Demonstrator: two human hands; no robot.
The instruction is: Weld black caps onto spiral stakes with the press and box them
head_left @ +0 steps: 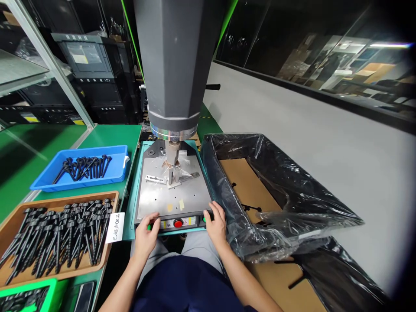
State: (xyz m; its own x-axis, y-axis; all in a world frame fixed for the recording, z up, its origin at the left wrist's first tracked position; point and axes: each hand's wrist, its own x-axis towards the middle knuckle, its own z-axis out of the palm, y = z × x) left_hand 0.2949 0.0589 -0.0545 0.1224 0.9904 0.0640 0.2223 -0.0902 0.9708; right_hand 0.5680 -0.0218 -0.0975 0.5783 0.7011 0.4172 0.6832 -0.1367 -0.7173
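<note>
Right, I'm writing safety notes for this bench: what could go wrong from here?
The left hand and right hand are at the machine's front edge, with the red button between them; a slip might press it.

The loose plastic liner lies close to the right forearm, which could snag it.

The label sticks out from the full brown tray; a passing arm might knock it off.

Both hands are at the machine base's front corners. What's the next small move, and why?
Probably press both green buttons together: the left hand and right hand are right at them, holding nothing, and away from the fixture under the metal horn.
</note>
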